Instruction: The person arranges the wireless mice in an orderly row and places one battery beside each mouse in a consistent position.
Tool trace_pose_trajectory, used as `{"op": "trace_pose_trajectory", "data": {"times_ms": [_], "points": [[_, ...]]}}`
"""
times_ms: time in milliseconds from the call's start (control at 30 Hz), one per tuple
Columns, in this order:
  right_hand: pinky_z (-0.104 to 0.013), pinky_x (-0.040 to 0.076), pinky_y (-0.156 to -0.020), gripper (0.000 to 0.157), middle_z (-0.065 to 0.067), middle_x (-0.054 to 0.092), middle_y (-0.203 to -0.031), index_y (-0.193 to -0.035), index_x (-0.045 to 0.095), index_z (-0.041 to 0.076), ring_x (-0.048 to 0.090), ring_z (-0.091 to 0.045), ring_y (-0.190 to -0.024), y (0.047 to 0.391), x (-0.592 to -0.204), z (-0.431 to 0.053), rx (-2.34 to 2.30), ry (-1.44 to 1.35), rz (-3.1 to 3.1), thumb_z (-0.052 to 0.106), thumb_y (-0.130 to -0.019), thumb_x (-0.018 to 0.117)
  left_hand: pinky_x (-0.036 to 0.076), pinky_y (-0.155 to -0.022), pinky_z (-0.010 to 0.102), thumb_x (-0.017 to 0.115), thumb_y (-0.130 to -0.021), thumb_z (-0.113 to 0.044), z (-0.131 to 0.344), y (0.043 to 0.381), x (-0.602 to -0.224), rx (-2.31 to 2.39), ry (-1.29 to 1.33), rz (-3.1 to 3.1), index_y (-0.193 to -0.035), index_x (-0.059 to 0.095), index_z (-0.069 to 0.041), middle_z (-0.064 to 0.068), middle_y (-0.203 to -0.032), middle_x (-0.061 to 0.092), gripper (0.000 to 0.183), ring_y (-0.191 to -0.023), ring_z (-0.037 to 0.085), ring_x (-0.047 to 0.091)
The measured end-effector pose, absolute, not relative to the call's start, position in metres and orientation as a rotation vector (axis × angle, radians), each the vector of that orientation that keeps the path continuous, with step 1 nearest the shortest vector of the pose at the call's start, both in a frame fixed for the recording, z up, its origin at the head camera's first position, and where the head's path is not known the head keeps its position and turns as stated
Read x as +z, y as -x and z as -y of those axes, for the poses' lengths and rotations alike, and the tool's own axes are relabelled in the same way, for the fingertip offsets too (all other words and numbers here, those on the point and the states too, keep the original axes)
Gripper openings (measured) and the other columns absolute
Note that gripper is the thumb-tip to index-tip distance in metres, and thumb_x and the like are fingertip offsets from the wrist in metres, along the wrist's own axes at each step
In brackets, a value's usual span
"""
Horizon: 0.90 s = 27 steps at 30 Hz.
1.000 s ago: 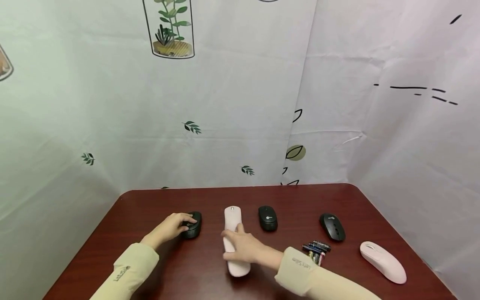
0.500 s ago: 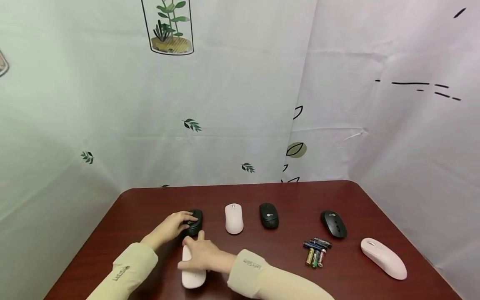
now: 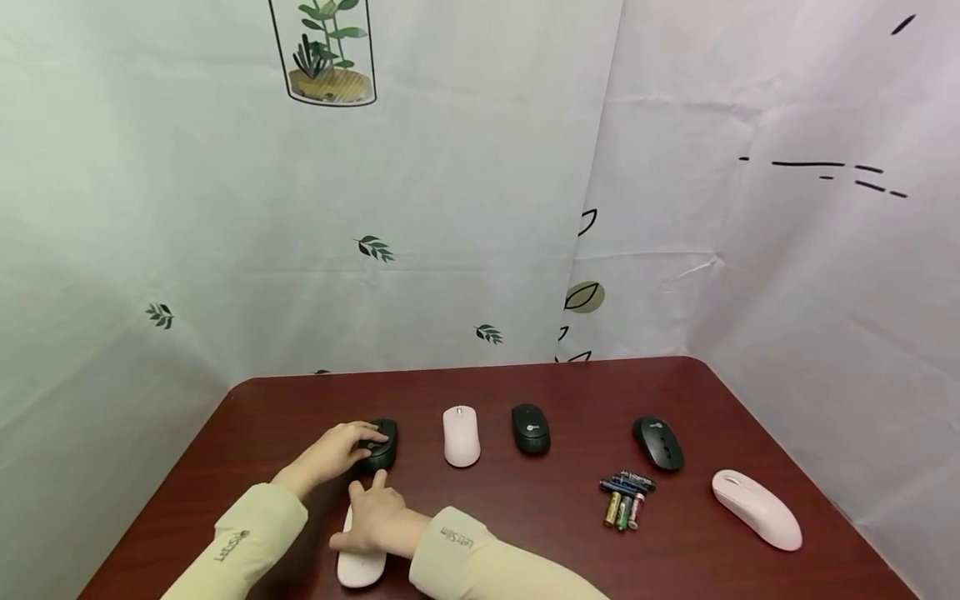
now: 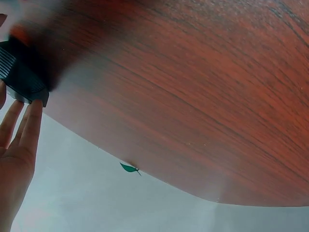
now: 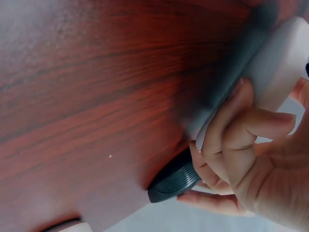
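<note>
My left hand (image 3: 336, 452) holds a black computer mouse (image 3: 385, 455) at the left of the table, thumb on its near side and fingers over its top. The left wrist view shows those fingertips against the side of the black mouse (image 4: 26, 79). My right hand (image 3: 377, 518) grips a white computer mouse (image 3: 362, 572) from above, just in front of the black one. Seen from the right wrist, the white mouse (image 5: 282, 60) sits between thumb and fingers, over a dark shadow. Part of it is hidden under the hand.
Another white mouse (image 3: 461, 437) and a black mouse (image 3: 531, 429) stand side by side at the back middle. Farther right lie a black mouse (image 3: 658, 443), several batteries (image 3: 626, 498) and a pinkish-white mouse (image 3: 757, 510). A printed white cloth (image 3: 450, 167) hangs behind the table.
My right hand has carried the white mouse left and slightly nearer, from below the other white mouse to in front of the black one. My left hand has kept its place.
</note>
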State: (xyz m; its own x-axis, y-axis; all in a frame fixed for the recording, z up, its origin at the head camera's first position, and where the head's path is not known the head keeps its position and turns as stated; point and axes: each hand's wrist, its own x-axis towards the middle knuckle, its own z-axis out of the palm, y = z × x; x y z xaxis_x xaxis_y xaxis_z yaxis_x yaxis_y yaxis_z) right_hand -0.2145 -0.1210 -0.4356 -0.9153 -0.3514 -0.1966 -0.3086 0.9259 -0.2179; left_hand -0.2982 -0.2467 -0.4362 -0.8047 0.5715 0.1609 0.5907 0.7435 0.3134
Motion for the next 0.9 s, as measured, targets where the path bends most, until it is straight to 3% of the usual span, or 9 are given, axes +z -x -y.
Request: {"op": "trace_pose_trajectory", "data": {"times_ms": [300,533,700,900], "points": [[-0.02,0.047,-0.061,0.053,-0.004,0.044,-0.106,-0.112,0.052,0.025,0.06,-0.017,-0.067,0.213,-0.443,0.119,-0.194,0.481,-2.899,0.057,-0.073,0.07,0.051,-0.084,0.046,0.065,-0.083,0.002,0.24,0.3,-0.438,-0.565,0.939,2.911,-0.11,0.069,-0.004,0.023,-0.118,0.061,0.027,-0.109,0.04,0.059],[-0.022,0.046,-0.062,0.051,-0.002,0.045,-0.104,-0.112,0.052,0.028,0.058,-0.016,-0.07,0.212,-0.442,0.119,-0.116,0.5,-2.887,0.061,-0.075,0.067,0.05,-0.086,0.048,0.065,-0.082,0.003,0.24,0.299,-0.44,-0.563,0.912,2.901,-0.108,0.07,-0.004,0.023,-0.117,0.062,0.027,-0.109,0.041,0.059],[-0.026,0.048,-0.067,0.054,-0.002,0.047,-0.116,-0.12,0.052,0.031,0.062,-0.017,-0.079,0.214,-0.437,0.116,-0.167,0.531,-2.826,0.067,-0.079,0.058,0.05,-0.085,0.048,0.065,-0.082,0.005,0.243,0.298,-0.439,-0.54,0.933,2.881,-0.105,0.07,-0.002,0.024,-0.115,0.063,0.025,-0.107,0.041,0.059],[-0.027,0.049,-0.066,0.055,-0.005,0.043,-0.131,-0.129,0.048,0.03,0.064,-0.019,-0.081,0.226,-0.426,0.099,-0.224,0.7,-2.843,0.063,-0.086,0.052,0.05,-0.085,0.048,0.065,-0.082,0.005,0.244,0.295,-0.436,-0.544,0.91,2.892,-0.105,0.07,-0.002,0.023,-0.116,0.063,0.025,-0.108,0.041,0.059]]}}
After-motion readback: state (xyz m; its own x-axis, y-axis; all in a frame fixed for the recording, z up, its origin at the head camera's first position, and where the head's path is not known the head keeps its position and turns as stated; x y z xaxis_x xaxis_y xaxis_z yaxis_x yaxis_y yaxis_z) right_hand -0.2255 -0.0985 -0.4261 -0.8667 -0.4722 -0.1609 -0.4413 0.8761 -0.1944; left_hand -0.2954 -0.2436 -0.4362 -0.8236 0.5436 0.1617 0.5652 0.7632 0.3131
